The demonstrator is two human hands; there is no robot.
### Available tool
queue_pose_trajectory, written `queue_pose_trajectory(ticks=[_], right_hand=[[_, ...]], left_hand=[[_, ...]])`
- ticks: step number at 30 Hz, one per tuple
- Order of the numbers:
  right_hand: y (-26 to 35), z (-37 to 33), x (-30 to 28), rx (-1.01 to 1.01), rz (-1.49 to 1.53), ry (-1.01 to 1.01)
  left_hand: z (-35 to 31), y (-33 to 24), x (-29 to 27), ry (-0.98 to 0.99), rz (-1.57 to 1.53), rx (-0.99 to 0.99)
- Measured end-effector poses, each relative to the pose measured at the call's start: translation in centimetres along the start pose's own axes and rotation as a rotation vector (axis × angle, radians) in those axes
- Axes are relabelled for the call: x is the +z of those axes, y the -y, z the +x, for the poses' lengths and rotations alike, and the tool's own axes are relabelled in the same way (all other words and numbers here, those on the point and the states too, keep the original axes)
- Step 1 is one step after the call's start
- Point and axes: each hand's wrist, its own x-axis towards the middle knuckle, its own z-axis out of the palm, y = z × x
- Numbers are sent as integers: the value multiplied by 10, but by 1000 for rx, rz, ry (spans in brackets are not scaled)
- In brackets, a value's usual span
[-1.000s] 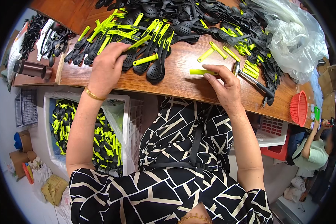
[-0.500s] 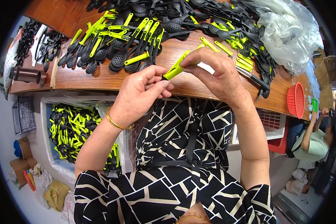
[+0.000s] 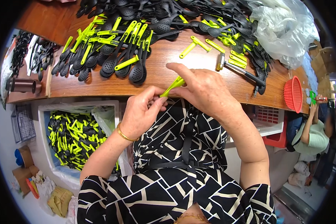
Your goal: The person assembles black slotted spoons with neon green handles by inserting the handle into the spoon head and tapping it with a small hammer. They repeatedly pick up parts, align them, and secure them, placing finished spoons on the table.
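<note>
Both hands meet over my lap, just off the table's near edge. My left hand (image 3: 141,112) is closed, its thumb and fingers pinching the lower end of a lime-green handle (image 3: 172,86). At the upper end of that handle, my right hand (image 3: 209,91) grips it between thumb and fingers, with the index finger stretched out past it. The handle tilts up toward the right; its lower end is hidden by my left fingers. On the table beyond lie more loose green handles (image 3: 187,50), and a hammer (image 3: 244,72) with a black grip rests to the right.
Black slotted spoons (image 3: 109,65) with green handles are heaped at the left and back of the wooden table (image 3: 156,71). A lined box (image 3: 78,104) of green and black pieces stands below. At right are a plastic bag (image 3: 283,31), red basket (image 3: 293,94) and another person (image 3: 311,136).
The handle and both hands have come down toward me, off the table's edge. My right index finger has stretched out, and the hammer's head now shows.
</note>
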Motion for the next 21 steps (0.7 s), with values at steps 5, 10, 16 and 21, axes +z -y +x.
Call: queue_pose_trajectory(ticks=[5, 10, 16, 21], right_hand=[[-14, -8, 3, 280, 414, 156], [-34, -26, 1, 313, 527, -78], [-130, -91, -40, 324, -548, -237], [-126, -85, -38, 187, -368, -213]], left_hand=[[-16, 8, 14, 3, -2, 68], [-25, 39, 26, -73, -416, -110], [-18, 49, 20, -203, -634, -282], [-8, 45, 15, -28, -651, -414]])
